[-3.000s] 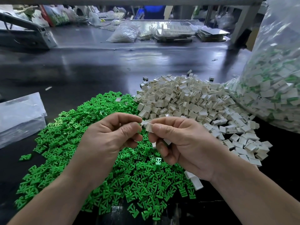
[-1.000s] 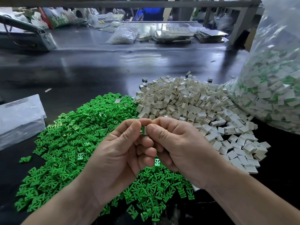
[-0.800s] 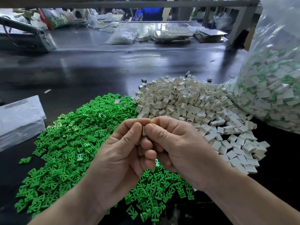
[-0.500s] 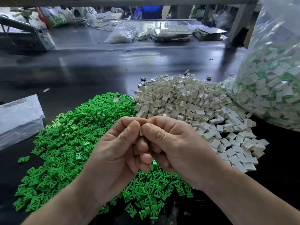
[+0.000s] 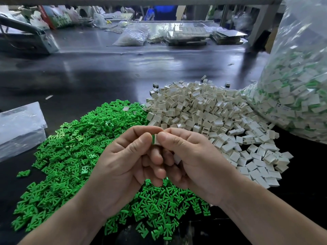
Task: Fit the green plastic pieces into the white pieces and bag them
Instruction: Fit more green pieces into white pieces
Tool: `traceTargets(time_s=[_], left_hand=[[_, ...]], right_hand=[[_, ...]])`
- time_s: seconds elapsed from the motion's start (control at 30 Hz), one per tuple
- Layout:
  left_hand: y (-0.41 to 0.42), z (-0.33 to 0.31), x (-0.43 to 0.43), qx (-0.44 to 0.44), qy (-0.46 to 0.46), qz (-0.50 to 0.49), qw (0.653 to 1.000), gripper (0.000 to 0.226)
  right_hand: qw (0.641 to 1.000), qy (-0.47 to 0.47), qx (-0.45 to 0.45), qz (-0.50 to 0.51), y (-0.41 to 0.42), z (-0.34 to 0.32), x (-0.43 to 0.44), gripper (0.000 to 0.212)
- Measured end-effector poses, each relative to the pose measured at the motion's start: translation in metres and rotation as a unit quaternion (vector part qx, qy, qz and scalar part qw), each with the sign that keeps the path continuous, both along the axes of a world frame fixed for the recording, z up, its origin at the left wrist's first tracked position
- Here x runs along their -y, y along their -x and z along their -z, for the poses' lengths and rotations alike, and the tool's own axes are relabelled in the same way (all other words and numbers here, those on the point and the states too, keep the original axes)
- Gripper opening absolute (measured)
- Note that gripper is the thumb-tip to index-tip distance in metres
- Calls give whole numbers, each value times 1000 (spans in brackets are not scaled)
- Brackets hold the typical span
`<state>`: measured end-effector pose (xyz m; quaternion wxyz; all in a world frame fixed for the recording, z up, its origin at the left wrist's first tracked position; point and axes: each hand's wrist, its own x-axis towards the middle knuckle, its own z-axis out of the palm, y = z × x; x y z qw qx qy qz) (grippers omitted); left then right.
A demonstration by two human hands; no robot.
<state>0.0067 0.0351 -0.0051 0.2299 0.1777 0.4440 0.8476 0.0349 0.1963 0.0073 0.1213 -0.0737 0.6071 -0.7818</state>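
Above the piles my left hand (image 5: pixel 123 165) and my right hand (image 5: pixel 194 161) meet at the fingertips. Between the thumbs and forefingers both pinch one small white piece (image 5: pixel 156 139) with a sliver of green at its left edge; most of it is hidden by the fingers. More white pieces (image 5: pixel 177 159) show inside my right palm. A wide heap of green plastic pieces (image 5: pixel 74 149) lies on the left and under my hands. The heap of white pieces (image 5: pixel 203 110) spreads to the right. A big clear bag (image 5: pixel 300 89) of fitted white-and-green pieces stands at the far right.
All this lies on a dark glossy table (image 5: pixel 106 73). A flat clear plastic bag (image 5: pixel 19 126) lies at the left edge. At the far side sit another filled bag (image 5: pixel 131 37), stacked trays (image 5: pixel 187 35) and a metal frame (image 5: pixel 30 38). One stray green piece (image 5: pixel 23 173) lies apart at the left.
Three seconds ago my hands held the pieces slightly apart; since then the fingertips have closed together on one piece. Over the last second they have stayed pressed together, barely shifting.
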Motion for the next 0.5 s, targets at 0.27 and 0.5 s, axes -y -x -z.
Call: traceTargets(time_s=[0.27,0.5], left_hand=[[15,12,14,-406,545,-221,700,48],[14,18,0,-523,649,-131,537,47]], right_hand=[[951,272,102,101,16,-6,-21,16],[991,-24,27,130,16,-1,-29,17]])
